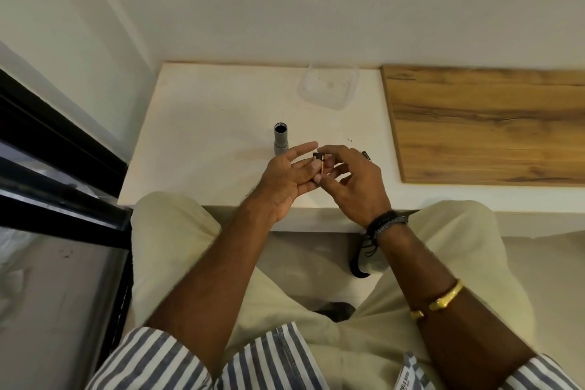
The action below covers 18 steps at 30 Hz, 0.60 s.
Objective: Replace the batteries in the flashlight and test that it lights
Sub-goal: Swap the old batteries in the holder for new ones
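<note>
Hands meet above the near edge of a white table (202, 123) as a seated person in a striped shirt and cream trousers handles a small battery (318, 162), black at one end and copper at the other. The battery sits between the two hands, at the point where their fingertips come together. The right hand (357, 182) pinches it from the side, forefinger curled over the top and thumb against its body. The left hand (285, 182) is turned palm up with its fingers stretched out and relaxed, the forefinger reaching past the battery and the lower fingers lying under it as a rest.

Just beyond the left hand's fingertips stands the flashlight (281, 140), a grey tube set upright on the table with its open, dark end facing up. It touches neither hand, and its base is partly hidden behind the left forefinger. A small dark object (366, 155) lies on the table just past the right hand's knuckles, mostly hidden, and what it is cannot be told.

Farther out from the right hand, near the wall, sits a clear plastic container (329, 87). A wooden board (481, 123) lies flat well to the right of the right hand. Dark bracelets (386, 221) circle the right wrist, and a gold bangle (444, 298) sits higher on the same forearm.
</note>
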Each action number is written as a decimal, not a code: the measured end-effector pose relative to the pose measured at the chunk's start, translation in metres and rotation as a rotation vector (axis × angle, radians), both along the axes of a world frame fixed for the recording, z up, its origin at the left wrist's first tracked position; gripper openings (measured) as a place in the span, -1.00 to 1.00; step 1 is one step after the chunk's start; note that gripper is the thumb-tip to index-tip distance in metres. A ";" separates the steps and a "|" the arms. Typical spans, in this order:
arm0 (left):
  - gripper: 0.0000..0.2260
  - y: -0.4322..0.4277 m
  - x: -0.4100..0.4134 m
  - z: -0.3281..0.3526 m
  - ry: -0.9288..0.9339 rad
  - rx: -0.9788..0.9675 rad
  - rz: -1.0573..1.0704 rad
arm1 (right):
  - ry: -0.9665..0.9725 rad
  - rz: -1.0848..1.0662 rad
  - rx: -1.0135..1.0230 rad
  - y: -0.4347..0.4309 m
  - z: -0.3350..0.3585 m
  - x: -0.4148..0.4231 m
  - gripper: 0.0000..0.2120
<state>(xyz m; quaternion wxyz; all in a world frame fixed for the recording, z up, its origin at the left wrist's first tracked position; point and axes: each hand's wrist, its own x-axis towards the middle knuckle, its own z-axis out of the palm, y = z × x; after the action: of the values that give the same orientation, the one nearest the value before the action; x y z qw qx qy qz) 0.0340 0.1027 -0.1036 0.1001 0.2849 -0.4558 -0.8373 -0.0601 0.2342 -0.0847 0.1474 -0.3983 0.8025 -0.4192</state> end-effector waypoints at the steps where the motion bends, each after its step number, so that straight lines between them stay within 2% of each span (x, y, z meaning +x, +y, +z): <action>1: -0.59 0.000 0.000 0.000 -0.013 -0.023 -0.011 | 0.009 0.008 0.021 -0.001 -0.001 -0.001 -0.61; 7: -0.69 0.003 0.001 0.001 -0.036 -0.153 -0.042 | -0.055 0.002 0.042 -0.002 -0.009 -0.002 -0.66; 12: -0.69 0.008 -0.002 0.000 -0.034 -0.112 -0.007 | -0.092 -0.084 0.006 -0.006 -0.018 0.002 -0.76; 15: -0.75 0.005 -0.004 0.002 -0.082 -0.121 0.154 | -0.357 -0.173 -0.155 -0.008 -0.016 0.001 -0.84; 18: -0.85 -0.003 -0.004 -0.002 -0.198 -0.299 0.465 | -0.722 -0.215 -0.300 -0.010 -0.014 -0.003 -0.83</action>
<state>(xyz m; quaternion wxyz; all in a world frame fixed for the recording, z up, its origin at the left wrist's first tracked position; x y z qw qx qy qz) 0.0295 0.1000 -0.1061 0.2852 0.4442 -0.5040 -0.6836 -0.0629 0.2243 -0.0984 0.3153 -0.1566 0.6661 -0.6576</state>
